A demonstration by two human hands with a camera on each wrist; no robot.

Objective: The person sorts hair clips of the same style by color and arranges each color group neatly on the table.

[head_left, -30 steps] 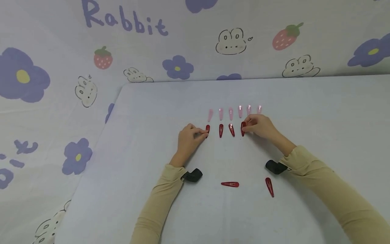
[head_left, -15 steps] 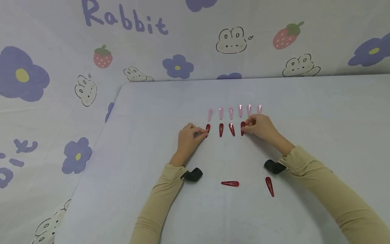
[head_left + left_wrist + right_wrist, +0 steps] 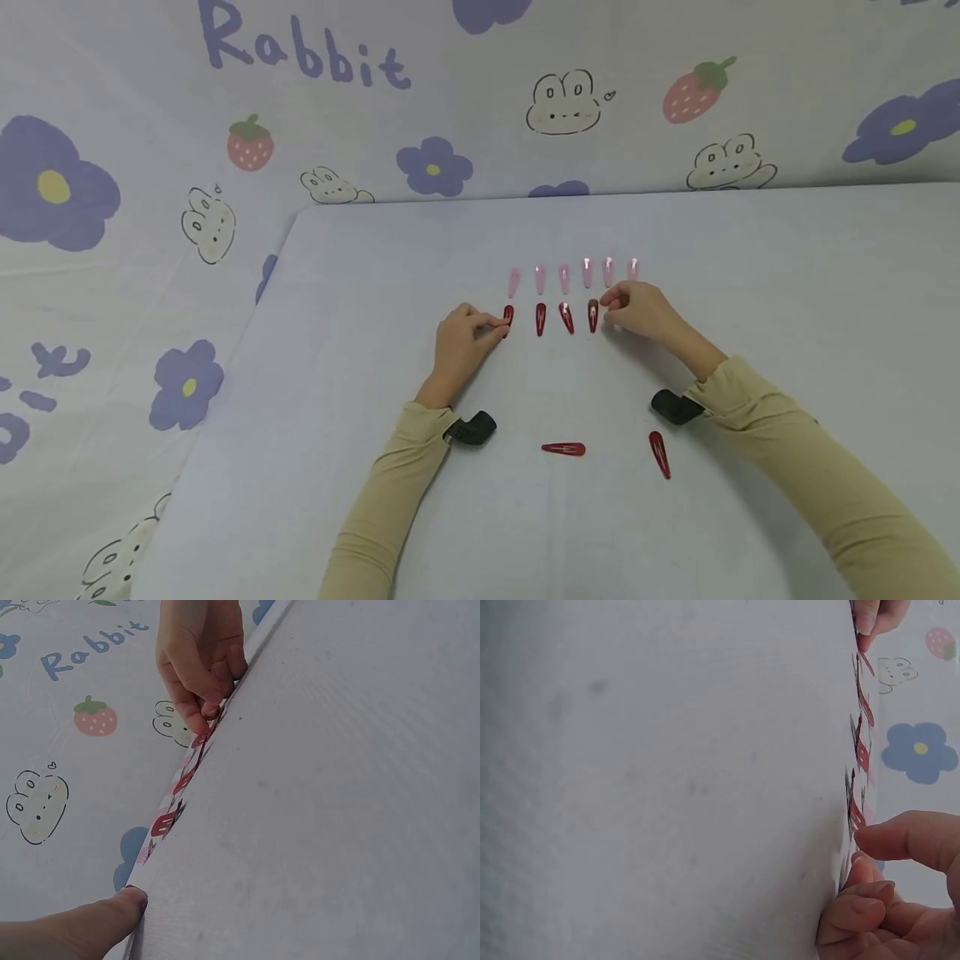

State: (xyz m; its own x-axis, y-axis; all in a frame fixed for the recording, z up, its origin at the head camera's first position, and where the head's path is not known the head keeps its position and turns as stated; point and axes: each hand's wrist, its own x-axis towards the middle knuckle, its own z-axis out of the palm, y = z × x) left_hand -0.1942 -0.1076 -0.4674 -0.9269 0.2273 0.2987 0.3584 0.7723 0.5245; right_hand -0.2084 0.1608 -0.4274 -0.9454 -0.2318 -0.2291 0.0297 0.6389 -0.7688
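Four red snap hair clips stand in a row on the white table. My left hand (image 3: 460,340) pinches the leftmost red hair clip (image 3: 509,313) between thumb and forefinger. Just right of the fourth red hair clip (image 3: 593,315), my right hand (image 3: 643,313) has its thumb and forefinger slightly apart, with nothing between them. The right wrist view shows that thumb and forefinger right beside a red clip (image 3: 857,815). Between the hands lie two more red clips, one upright (image 3: 541,319) and one a little tilted (image 3: 566,317).
Behind the red row runs a row of several pink hair clips (image 3: 564,278). Closer to me lie a sideways red clip (image 3: 564,449) and a slanted red clip (image 3: 659,454). A patterned cloth (image 3: 480,100) hangs behind the white table (image 3: 375,275).
My right fingers have let go of the fourth red clip and moved slightly off to its right. The left hand stays at the leftmost clip.
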